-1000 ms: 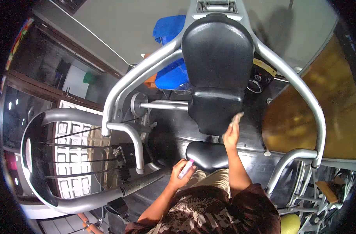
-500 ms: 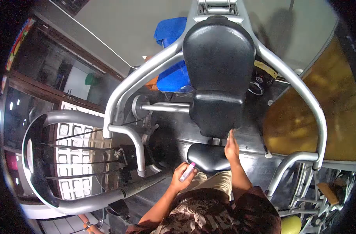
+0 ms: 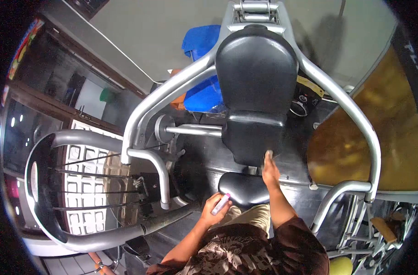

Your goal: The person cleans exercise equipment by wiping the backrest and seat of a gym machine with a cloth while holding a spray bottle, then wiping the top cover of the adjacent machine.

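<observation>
While our left hand [image 3: 216, 207] grasps, our right hand [image 3: 271, 173] is held out straight

As we look down over the exercise machine, we hold a slim, pale, tube-shaped container with a pink tip [image 3: 221, 204] in our left hand, at the near left corner of the rounded, black padded seat [image 3: 243, 188]. Our left fingers curl around the container; its tip slants up toward the seat's left edge. We cannot tell its material.

We hold our right hand edge-on by the seat's right edge. Its fingers are extended and appear pressed together, though blur hides their separate outlines. The fingertips overlap the lower right corner of the tall, black padded backrest [image 3: 257, 68] in our view; we cannot tell whether they touch it.

Curved, silver tubular metal arms [image 3: 351, 107] flank the backrest, and a bright blue chair [image 3: 203, 94] stands behind its left edge.
</observation>
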The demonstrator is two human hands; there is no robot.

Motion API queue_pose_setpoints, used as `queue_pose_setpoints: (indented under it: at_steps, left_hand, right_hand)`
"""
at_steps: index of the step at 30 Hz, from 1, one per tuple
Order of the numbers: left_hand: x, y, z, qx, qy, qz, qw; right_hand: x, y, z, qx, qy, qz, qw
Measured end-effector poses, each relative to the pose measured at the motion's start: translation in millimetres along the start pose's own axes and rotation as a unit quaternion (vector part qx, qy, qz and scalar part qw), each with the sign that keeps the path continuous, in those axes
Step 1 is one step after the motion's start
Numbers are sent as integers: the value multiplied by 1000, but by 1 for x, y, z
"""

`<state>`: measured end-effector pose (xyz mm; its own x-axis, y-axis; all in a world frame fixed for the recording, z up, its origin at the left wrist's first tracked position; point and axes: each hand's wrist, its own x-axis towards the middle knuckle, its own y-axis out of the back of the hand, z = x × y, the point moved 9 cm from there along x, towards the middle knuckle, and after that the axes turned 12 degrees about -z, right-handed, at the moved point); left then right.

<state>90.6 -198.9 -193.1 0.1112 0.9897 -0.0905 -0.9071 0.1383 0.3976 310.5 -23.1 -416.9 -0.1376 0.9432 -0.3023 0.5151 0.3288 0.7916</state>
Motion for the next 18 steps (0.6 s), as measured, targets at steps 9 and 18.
queue_pose_setpoints:
  at_steps: [9, 18]
  left_hand:
    - [-13, 8, -11, -27, 16, 7, 999]
    - [-4, 4, -2, -40, 9, 14, 999]
  right_hand:
    - [-29, 75, -36, 235, 173, 225, 930]
    - [22, 25, -28, 235, 41, 146, 960]
